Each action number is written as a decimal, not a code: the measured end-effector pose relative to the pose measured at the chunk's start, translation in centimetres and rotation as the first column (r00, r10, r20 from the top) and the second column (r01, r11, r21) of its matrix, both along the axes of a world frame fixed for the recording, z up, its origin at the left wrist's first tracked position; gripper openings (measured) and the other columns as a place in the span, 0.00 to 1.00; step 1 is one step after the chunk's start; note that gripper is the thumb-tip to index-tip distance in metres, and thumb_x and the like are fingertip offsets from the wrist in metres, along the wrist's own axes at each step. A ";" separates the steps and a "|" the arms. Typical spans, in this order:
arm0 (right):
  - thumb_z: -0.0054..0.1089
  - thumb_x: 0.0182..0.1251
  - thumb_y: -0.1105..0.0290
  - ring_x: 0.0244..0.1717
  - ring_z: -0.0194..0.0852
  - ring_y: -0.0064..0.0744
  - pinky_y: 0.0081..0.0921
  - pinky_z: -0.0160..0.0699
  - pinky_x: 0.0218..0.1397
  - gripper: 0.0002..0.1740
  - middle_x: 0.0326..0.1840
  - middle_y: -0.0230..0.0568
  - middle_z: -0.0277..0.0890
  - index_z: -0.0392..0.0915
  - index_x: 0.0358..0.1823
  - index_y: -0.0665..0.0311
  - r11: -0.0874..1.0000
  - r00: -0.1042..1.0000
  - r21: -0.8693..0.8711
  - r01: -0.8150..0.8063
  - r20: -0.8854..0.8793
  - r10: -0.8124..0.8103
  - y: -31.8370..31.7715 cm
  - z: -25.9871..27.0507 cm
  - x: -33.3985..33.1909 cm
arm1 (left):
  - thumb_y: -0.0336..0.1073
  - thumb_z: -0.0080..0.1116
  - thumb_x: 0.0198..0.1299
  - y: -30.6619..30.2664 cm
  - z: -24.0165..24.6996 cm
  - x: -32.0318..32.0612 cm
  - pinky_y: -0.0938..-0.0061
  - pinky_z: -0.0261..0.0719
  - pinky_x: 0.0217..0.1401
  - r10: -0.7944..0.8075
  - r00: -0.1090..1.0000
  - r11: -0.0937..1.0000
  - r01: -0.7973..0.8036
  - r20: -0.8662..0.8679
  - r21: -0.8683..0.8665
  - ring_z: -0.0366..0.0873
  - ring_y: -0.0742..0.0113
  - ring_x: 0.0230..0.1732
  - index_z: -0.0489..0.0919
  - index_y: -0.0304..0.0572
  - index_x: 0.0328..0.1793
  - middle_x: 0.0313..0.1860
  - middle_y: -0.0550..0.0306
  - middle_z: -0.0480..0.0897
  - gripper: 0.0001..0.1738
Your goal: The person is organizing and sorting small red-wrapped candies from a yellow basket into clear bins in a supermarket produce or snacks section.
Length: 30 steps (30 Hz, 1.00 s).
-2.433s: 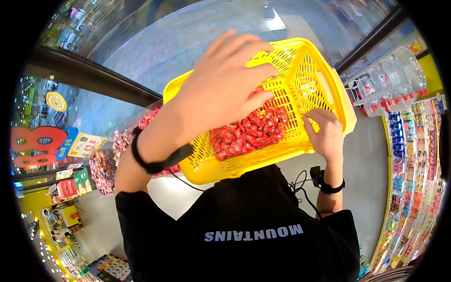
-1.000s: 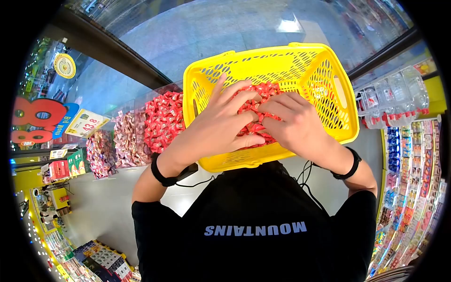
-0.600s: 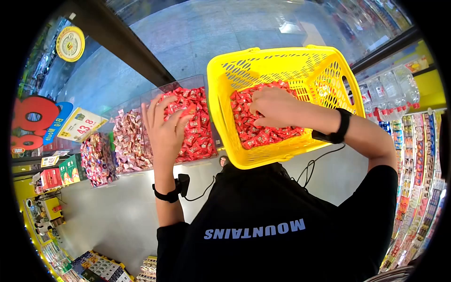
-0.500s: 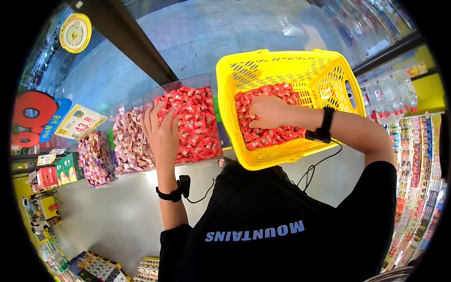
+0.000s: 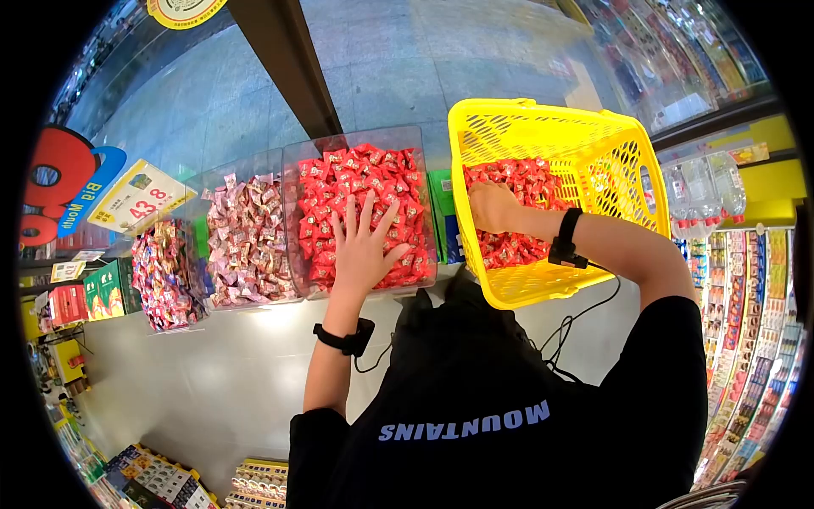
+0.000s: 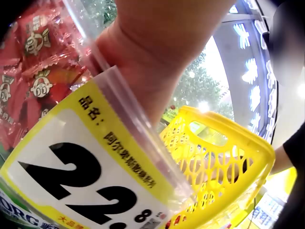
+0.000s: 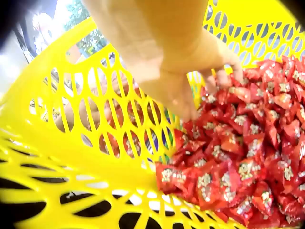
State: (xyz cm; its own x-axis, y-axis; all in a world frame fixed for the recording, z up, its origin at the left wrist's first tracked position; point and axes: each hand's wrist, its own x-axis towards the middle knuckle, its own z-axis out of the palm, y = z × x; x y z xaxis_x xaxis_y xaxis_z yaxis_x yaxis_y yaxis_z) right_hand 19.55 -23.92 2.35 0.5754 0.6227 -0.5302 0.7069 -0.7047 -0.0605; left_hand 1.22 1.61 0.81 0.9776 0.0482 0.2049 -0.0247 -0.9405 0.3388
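Observation:
Many red-wrapped candies [image 5: 318, 182] fill a clear bin [image 5: 428, 254] in the middle of the head view. My left hand [image 5: 363, 253] lies over them palm down, fingers straight and spread. To its right a yellow basket [image 5: 593, 123] holds a heap of the same red candies [image 5: 517, 250]. My right hand [image 5: 494, 206] reaches into that heap beside the basket's left wall. In the right wrist view its bent fingers [image 7: 224, 76] dip among the candies, fingertips partly hidden; I cannot tell whether they grip any.
A bin of pink-and-white wrapped candies [image 5: 248, 246] and one of mixed candies [image 5: 165, 280] stand left. A price sign [image 5: 142, 199] rises behind them. The left wrist view shows a price tag [image 6: 86, 167] on the bin's front. Bottles [image 5: 699, 191] stand right, and stocked shelves [image 5: 746, 339] line the right side.
My left hand has gone from over the basket to the candy bin and spread flat on the red candies. My right hand has moved from the basket's right side to its left wall.

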 end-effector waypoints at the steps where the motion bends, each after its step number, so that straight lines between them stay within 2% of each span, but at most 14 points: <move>1: 0.66 0.68 0.57 0.68 0.78 0.56 0.59 0.77 0.69 0.16 0.62 0.50 0.83 0.92 0.46 0.61 1.000 1.000 -0.030 0.000 -0.022 -0.001 0.4 1.1 0.5 | 0.62 0.68 0.67 0.0 -0.6 0.4 0.26 0.47 0.87 -0.001 1.000 1.000 0.000 0.009 0.027 0.52 0.34 0.91 0.71 0.70 0.87 0.90 0.50 0.63 0.43; 4: 0.71 0.61 0.61 0.57 0.84 0.57 0.53 0.81 0.60 0.10 0.51 0.48 0.86 0.92 0.39 0.56 0.997 0.995 -0.064 -0.052 -0.087 0.047 0.4 5.8 2.6 | 0.63 0.66 0.69 0.5 -1.3 1.3 0.27 0.43 0.89 0.019 1.000 1.000 -0.019 0.002 0.025 0.48 0.34 0.92 0.69 0.68 0.88 0.92 0.51 0.60 0.43; 7: 0.67 0.65 0.64 0.72 0.77 0.54 0.47 0.79 0.71 0.10 0.63 0.50 0.83 0.92 0.36 0.61 0.994 0.995 0.044 -0.101 -0.019 0.102 0.6 14.3 2.3 | 0.61 0.69 0.67 0.3 0.8 1.3 0.29 0.42 0.89 0.038 0.998 0.999 -0.037 0.040 -0.034 0.48 0.32 0.91 0.70 0.62 0.87 0.92 0.48 0.59 0.44; 9: 0.74 0.62 0.66 0.69 0.77 0.57 0.49 0.77 0.71 0.05 0.67 0.48 0.80 0.91 0.36 0.58 0.851 0.966 0.467 -0.241 0.204 0.161 -2.0 17.1 0.5 | 0.59 0.72 0.65 0.2 3.8 1.1 0.29 0.43 0.89 0.088 0.990 0.993 -0.079 0.105 -0.093 0.49 0.32 0.91 0.72 0.60 0.85 0.91 0.46 0.59 0.44; 10: 0.75 0.62 0.67 0.71 0.76 0.56 0.49 0.76 0.72 0.05 0.69 0.48 0.79 0.90 0.36 0.59 0.801 0.971 0.552 -0.232 0.178 0.158 -2.8 17.5 -0.4 | 0.54 0.77 0.61 -0.1 5.7 1.1 0.32 0.45 0.89 0.116 0.974 0.991 -0.098 0.197 -0.096 0.50 0.31 0.90 0.75 0.56 0.82 0.90 0.43 0.60 0.43; 12: 0.77 0.61 0.68 0.74 0.73 0.56 0.48 0.74 0.75 0.06 0.74 0.47 0.76 0.89 0.37 0.60 0.669 0.979 0.715 -0.203 0.126 0.163 -3.9 17.9 -2.1 | 0.55 0.80 0.57 -0.9 9.3 1.5 0.32 0.47 0.88 0.058 0.958 0.971 0.011 0.282 -0.239 0.52 0.32 0.89 0.80 0.54 0.77 0.89 0.44 0.62 0.41; 13: 0.77 0.61 0.69 0.74 0.73 0.55 0.48 0.74 0.75 0.07 0.73 0.47 0.76 0.88 0.38 0.60 0.655 0.971 0.718 -0.236 0.156 0.180 -4.3 18.0 -3.0 | 0.55 0.81 0.55 -1.6 11.0 1.8 0.32 0.48 0.88 0.030 0.944 0.950 0.075 0.329 -0.302 0.53 0.32 0.89 0.82 0.54 0.74 0.88 0.44 0.63 0.41; 15: 0.79 0.60 0.70 0.73 0.74 0.54 0.48 0.74 0.75 0.08 0.72 0.46 0.76 0.88 0.39 0.60 0.628 0.949 0.712 -0.314 0.224 0.221 -4.2 18.4 -4.5 | 0.57 0.84 0.49 -3.6 13.1 2.6 0.29 0.51 0.86 -0.136 0.898 0.933 0.258 0.419 -0.251 0.57 0.34 0.87 0.86 0.55 0.66 0.84 0.47 0.69 0.37; 17: 0.78 0.62 0.69 0.73 0.74 0.53 0.48 0.75 0.75 0.09 0.71 0.45 0.75 0.87 0.41 0.60 0.599 0.958 0.748 -0.285 0.207 0.197 -4.1 19.1 -5.4 | 0.58 0.85 0.47 -5.9 15.1 3.0 0.28 0.50 0.86 -0.260 0.887 0.937 0.328 0.381 -0.123 0.60 0.35 0.85 0.90 0.56 0.58 0.81 0.49 0.73 0.33; 18: 0.78 0.62 0.69 0.72 0.74 0.53 0.48 0.76 0.74 0.09 0.71 0.45 0.75 0.87 0.41 0.60 0.578 0.956 0.761 -0.294 0.221 0.195 -4.2 19.3 -5.4 | 0.56 0.84 0.46 -6.7 14.8 3.3 0.28 0.49 0.87 -0.276 0.864 0.922 0.362 0.422 -0.138 0.63 0.39 0.84 0.92 0.56 0.49 0.77 0.55 0.77 0.25; 20: 0.77 0.64 0.69 0.71 0.75 0.52 0.47 0.77 0.73 0.09 0.69 0.44 0.76 0.87 0.42 0.60 0.549 0.951 0.776 -0.310 0.258 0.172 -4.4 19.5 -5.2 | 0.54 0.83 0.48 -7.3 15.0 3.8 0.28 0.49 0.87 -0.293 0.852 0.933 0.355 0.433 -0.066 0.65 0.41 0.83 0.93 0.56 0.46 0.75 0.59 0.79 0.21; 24: 0.75 0.67 0.65 0.64 0.80 0.52 0.47 0.79 0.69 0.10 0.66 0.43 0.80 0.87 0.45 0.59 0.582 0.971 0.779 -0.233 0.221 0.093 -4.9 18.4 -3.1 | 0.49 0.83 0.50 -6.1 14.5 4.7 0.31 0.53 0.86 -0.154 0.859 0.976 0.208 0.488 -0.058 0.70 0.46 0.78 0.94 0.54 0.39 0.69 0.62 0.83 0.15; 28: 0.73 0.69 0.60 0.64 0.81 0.54 0.49 0.79 0.69 0.14 0.66 0.44 0.80 0.87 0.51 0.56 0.868 0.985 0.469 -0.161 0.125 0.115 -6.6 15.7 1.2 | 0.47 0.83 0.52 -1.3 10.9 7.2 0.36 0.57 0.86 0.104 0.848 0.995 -0.087 0.520 -0.058 0.73 0.47 0.75 0.94 0.49 0.36 0.66 0.62 0.85 0.13; 30: 0.73 0.69 0.57 0.65 0.81 0.55 0.49 0.78 0.70 0.18 0.66 0.45 0.80 0.88 0.55 0.55 0.957 0.991 0.267 -0.115 0.094 0.093 -6.7 12.6 3.1 | 0.47 0.82 0.53 -0.1 7.6 8.8 0.37 0.57 0.86 0.128 0.870 0.991 -0.098 0.477 -0.086 0.74 0.46 0.75 0.93 0.46 0.35 0.65 0.61 0.85 0.14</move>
State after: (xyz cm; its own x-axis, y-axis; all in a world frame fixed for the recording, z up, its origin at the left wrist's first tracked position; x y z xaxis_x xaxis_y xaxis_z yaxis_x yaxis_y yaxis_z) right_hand 22.64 -30.59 14.94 0.5334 0.7951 -0.2884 0.7854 -0.5922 -0.1800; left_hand 10.00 1.51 8.42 0.7464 0.1782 0.6413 -0.0928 -0.9262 0.3654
